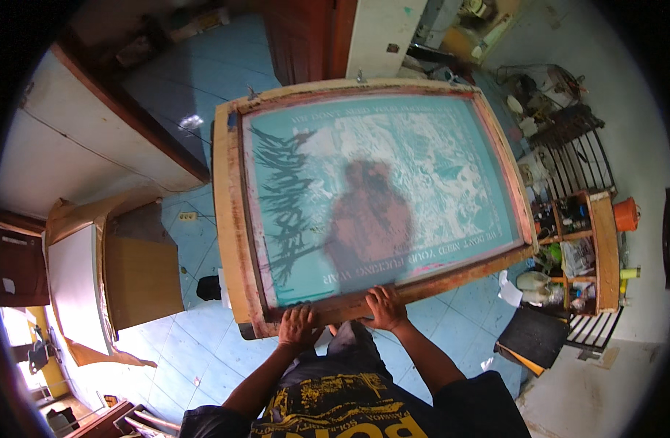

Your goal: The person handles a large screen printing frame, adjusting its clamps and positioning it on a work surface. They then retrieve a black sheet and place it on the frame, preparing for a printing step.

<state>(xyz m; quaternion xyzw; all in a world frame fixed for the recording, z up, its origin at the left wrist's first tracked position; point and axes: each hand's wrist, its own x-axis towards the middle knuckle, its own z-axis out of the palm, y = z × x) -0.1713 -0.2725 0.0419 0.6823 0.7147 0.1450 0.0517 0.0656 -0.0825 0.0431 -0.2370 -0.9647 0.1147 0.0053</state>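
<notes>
Beyond black, yellow-printed cloth shirt [342,409], holding central, rectangular, wood-framed teal mesh screen [375,204] by stained near rail [342,309] with left hand [299,326] and right hand [384,307] half-curled; likely stiff but fragile-meshed, best gripped there

Blue-tiled floor [185,343], pale walls [641,139]

The frame [230,219] is rough wood, its mesh [382,193] smooth, the floor [185,343] glossy.

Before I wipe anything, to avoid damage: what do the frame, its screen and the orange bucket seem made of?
Frame: probably wood, matte, tan with reddish stains. Screen: perhaps coated mesh, slightly glossy: its teal seems reflective. Bucket: likely smooth plastic, judging by its even orange.
</notes>
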